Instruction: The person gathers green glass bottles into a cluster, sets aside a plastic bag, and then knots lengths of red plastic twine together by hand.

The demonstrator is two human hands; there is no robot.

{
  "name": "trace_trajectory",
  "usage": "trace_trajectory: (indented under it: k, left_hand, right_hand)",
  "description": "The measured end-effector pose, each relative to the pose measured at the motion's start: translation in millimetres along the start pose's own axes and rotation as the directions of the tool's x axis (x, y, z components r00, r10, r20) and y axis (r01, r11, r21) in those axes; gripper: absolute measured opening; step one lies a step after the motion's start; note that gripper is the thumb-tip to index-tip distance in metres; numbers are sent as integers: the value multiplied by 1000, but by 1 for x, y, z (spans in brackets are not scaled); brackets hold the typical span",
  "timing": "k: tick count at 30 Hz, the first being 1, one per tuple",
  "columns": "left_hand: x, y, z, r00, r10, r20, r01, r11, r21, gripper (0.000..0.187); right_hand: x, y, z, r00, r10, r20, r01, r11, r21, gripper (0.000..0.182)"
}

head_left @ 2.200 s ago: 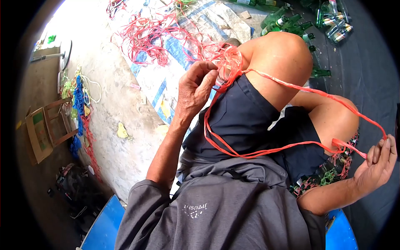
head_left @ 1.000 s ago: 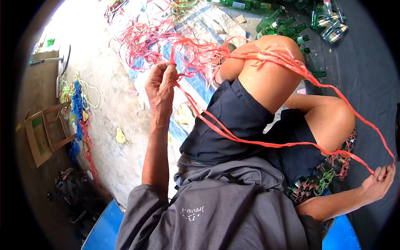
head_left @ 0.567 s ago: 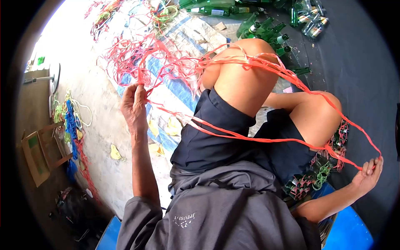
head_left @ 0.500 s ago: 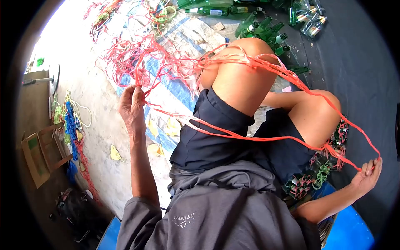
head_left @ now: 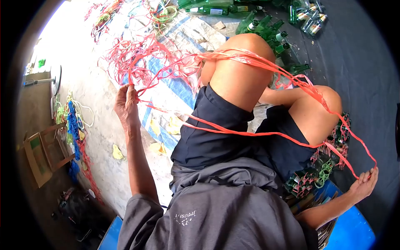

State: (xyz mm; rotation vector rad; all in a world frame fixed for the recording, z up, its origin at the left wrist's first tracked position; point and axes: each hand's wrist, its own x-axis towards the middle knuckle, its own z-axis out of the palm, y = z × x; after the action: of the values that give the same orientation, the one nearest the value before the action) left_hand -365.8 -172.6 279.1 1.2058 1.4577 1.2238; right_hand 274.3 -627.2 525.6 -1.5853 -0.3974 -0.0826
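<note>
Long strands of red plastic twine stretch between my two hands across my lap. My left hand, out at the left, pinches a bundle of the twine between thumb and fingers. Far out at the right, my right hand is closed on the other end, where the strands form a loop. The upper strands run over my raised knee and past the other knee; the lower ones cross my dark shorts. From my left hand the twine leads into a loose tangled pink-red heap on the sheet.
Green glass bottles stand and lie at the top, with more bottles at the top right. A blue-and-white woven sheet covers part of the floor. Blue twine hangs at the left by a cardboard piece. Netted bottles sit at my right side.
My left hand has shifted slightly left, and my right hand has dropped a little. The lower strands hang a bit slacker near the right hand. Both hands still hold the twine.
</note>
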Motion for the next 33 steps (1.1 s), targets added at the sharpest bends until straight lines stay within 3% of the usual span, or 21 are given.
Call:
trace_trajectory:
  k: [2, 5, 11, 13, 14, 17, 19, 22, 26, 29, 33]
  left_hand:
    - [3, -4, -3, 1000, -28, -2, 28, 998, 63, 17]
    - [12, -21, -6, 996, 75, 55, -85, 975, 207, 16]
    - [30, -43, -19, 995, 19, 101, -57, 920, 388, 17]
    - [35, -43, -21, 989, -19, 150, -74, 804, 590, 20]
    - [32, -28, -13, 988, -19, 156, -109, 631, 768, 29]
    - [28, 10, 19, 953, 245, 177, -299, 683, 667, 34]
    - [17, 65, 56, 925, 324, 196, -377, 741, 555, 35]
    - [-10, 135, 113, 844, 420, 335, -469, 880, 79, 34]
    - [-42, 203, 181, 497, 599, 628, -722, 687, -84, 45]
    - [-53, 217, 216, 254, 618, 744, -810, 556, -186, 36]
    - [-58, 210, 231, 180, 598, 781, -838, 508, -196, 29]
  right_hand:
    - [-3, 2, -1, 1000, 0, 1, 0, 1000, 4, 30]
    - [-6, 5, -9, 999, 3, 40, -5, 999, 54, 30]
    - [-11, 0, 2, 994, -2, 108, -10, 994, 105, 30]
    - [-15, -3, 5, 991, 15, 135, -32, 992, 121, 29]
    - [-21, -7, 12, 988, 21, 151, -40, 991, 129, 29]
    - [-28, -13, 22, 981, 26, 192, -51, 991, 126, 28]
    - [-34, -17, 35, 981, 18, 193, -37, 995, 97, 28]
    - [-37, -21, 44, 980, 11, 200, -33, 994, 107, 28]
    - [-41, -25, 52, 974, -13, 225, -15, 992, 123, 28]
    - [-41, -26, 48, 975, -20, 219, -10, 990, 139, 28]
    - [-45, -23, 43, 976, -16, 217, -14, 990, 139, 29]
